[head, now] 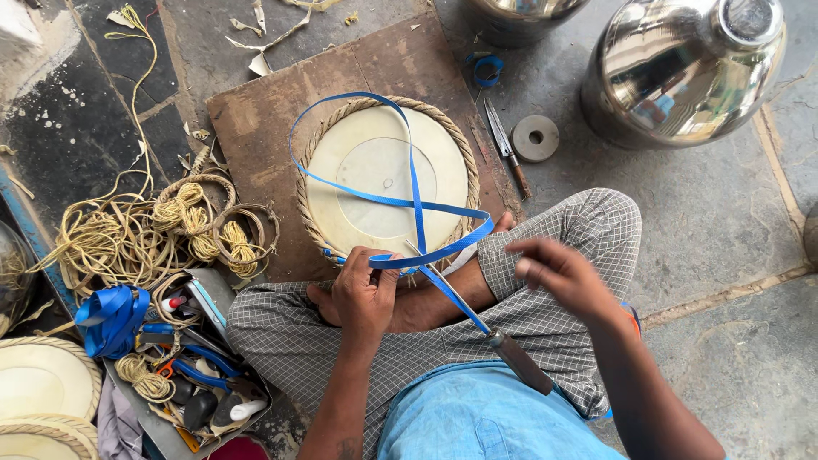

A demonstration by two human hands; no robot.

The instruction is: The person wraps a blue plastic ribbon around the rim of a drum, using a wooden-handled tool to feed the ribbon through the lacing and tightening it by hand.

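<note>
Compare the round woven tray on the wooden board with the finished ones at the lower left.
The round woven tray on the board lies whole in view, with a blue plastic strip looped over it. The stacked trays at the lower left are cut by the frame and carry no strip. Both have pale centres and rope-like rims.

A grey stone floor [724, 213] carries a brown board [256, 153] just beyond the left hand [362, 294], rope coils [196, 226] and a tool tray [183, 375] to its left, steel pots [682, 68] beyond the right hand [562, 277].

The left hand [365, 294] pinches the blue strap [415, 192] at the round woven disc's [388, 175] near rim; the right hand [562, 277] hovers beside, fingers seemingly loose; an awl-like tool [490, 334] lies below both.
</note>
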